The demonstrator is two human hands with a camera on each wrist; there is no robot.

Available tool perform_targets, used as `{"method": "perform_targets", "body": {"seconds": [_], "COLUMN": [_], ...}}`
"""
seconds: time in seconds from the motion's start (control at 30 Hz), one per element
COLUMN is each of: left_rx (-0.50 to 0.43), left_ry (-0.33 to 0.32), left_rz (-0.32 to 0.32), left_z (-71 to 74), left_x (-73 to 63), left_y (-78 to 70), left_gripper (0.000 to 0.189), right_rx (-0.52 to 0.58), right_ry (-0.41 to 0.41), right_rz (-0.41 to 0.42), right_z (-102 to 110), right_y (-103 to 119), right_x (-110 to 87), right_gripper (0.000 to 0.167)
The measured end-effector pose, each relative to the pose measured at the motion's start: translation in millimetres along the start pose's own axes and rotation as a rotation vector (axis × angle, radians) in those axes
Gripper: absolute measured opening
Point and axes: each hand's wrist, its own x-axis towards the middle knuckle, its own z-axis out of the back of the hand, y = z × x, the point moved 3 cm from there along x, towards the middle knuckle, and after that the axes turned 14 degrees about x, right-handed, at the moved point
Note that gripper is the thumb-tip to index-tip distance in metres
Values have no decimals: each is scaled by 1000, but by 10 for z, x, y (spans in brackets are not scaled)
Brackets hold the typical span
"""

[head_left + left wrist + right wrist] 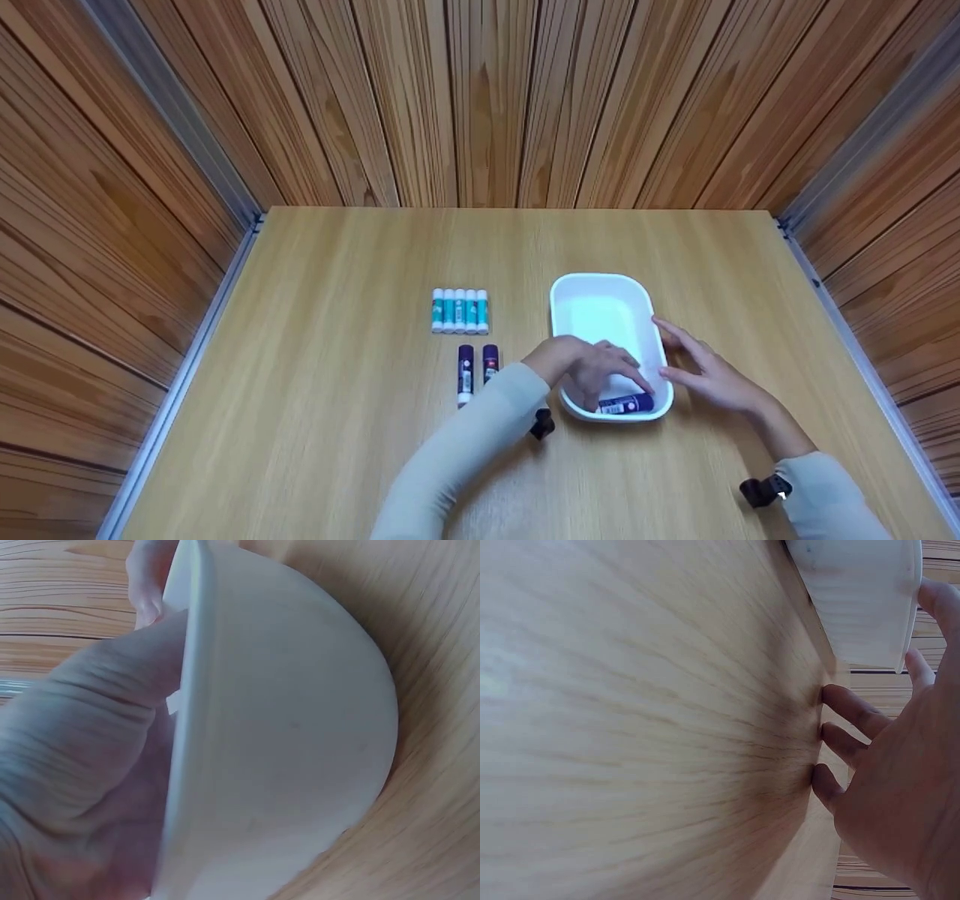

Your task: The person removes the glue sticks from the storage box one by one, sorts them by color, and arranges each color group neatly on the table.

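A white plastic tub [600, 281] stands on the table. My left hand [596, 367] reaches down inside it, and its thumb and index finger span a dark purple glue stick [626, 404] by its two ends, near the tub's front end. From the left wrist view, the tub's outer wall [292, 712] hides the fingertips and the glue stick. My right hand [712, 379] is at the tub's right side, thumb and index fingertip at the rim. In the right wrist view its other fingers [853, 711] are spread and loosely bent, down by the tabletop.
Left of the tub lie two dark purple glue sticks [466, 371], the right one [490, 360] partly covered by my left sleeve. Behind them several teal-and-white glue sticks [460, 311] lie side by side. Wood-plank walls [487, 105] enclose the table's back and sides.
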Motion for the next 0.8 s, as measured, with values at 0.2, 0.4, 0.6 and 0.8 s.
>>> {"method": "perform_targets", "body": {"seconds": [0.2,0.4,0.6,0.8], "left_rx": [108,129,118,113], "left_ry": [25,22,18,7], "left_rz": [-12,1,18,31], "left_z": [-5,-8,-19,-34], "left_x": [-17,-39,-41,-44], "left_y": [-38,-45,-54,-78], "left_gripper": [95,101,103,99], "right_rx": [29,32,35,38], "right_ry": [2,7,12,12], "right_rz": [3,-3,-14,-14], "right_z": [-2,-2,-1,3], "right_y": [0,3,1,0], "right_x": [10,17,16,9], "right_gripper": [83,84,84,83]}}
